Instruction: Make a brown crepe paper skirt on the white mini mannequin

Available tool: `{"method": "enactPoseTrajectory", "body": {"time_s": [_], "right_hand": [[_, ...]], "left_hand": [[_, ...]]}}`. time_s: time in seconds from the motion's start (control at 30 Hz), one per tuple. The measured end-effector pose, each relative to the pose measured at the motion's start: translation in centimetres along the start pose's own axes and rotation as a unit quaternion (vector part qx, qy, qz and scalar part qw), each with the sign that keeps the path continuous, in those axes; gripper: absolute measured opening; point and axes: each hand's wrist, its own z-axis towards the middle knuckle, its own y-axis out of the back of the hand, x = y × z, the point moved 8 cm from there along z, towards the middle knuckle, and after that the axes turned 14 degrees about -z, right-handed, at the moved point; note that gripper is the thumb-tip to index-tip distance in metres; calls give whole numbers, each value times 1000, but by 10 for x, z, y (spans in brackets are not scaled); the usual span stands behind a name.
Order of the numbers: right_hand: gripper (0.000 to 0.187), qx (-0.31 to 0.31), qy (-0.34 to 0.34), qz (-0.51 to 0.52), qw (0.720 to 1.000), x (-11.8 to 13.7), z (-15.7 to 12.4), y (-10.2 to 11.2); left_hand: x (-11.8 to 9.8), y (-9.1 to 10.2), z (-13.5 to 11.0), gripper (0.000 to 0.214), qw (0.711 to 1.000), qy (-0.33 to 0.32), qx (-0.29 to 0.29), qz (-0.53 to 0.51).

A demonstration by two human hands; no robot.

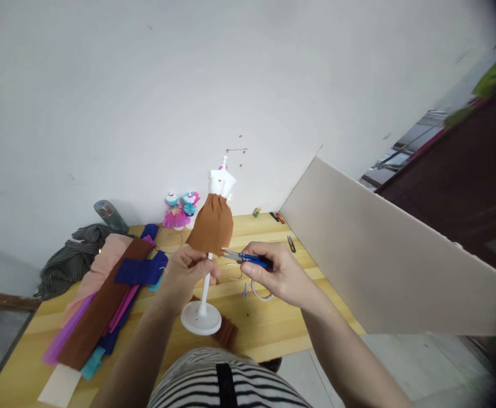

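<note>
A small white dress form (221,182) on a round base (201,318) wears a brown gathered skirt (212,224). My left hand (183,275) is closed around its pole, right below the skirt's hem; whether the fingers also pinch the hem, I cannot tell. In my right hand (279,272) is a pair of blue-handled thread snips (254,259), with the blade tips pointing left at the hem's lower right corner. A roll of white tape (261,296) lies on the table under my right hand. Brown scraps (226,333) rest beside the base.
Folded fabric strips (107,303) in brown, blue, pink and purple cover the wooden table's (273,334) left side. At the back stand two small dressed figures (178,212) and a grey cylinder (110,215). Another pair of snips (291,243) lies near the right panel (384,260).
</note>
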Motion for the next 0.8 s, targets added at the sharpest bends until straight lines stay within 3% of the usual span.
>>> {"method": "enactPoseTrajectory", "body": {"time_s": [0.2,0.47,0.8], "right_hand": [[40,11,-2,-8,1000,-3,-1,4],[45,63,-15,99,993,-7,2,-2],[47,96,-2,160,982,-13,6,-5]], "left_hand": [[-3,-1,1,16,1000,-8,3,-9],[5,1,4,13,1000,-7,16,-24],[9,-6,5,11,998,23,48,-20]]}}
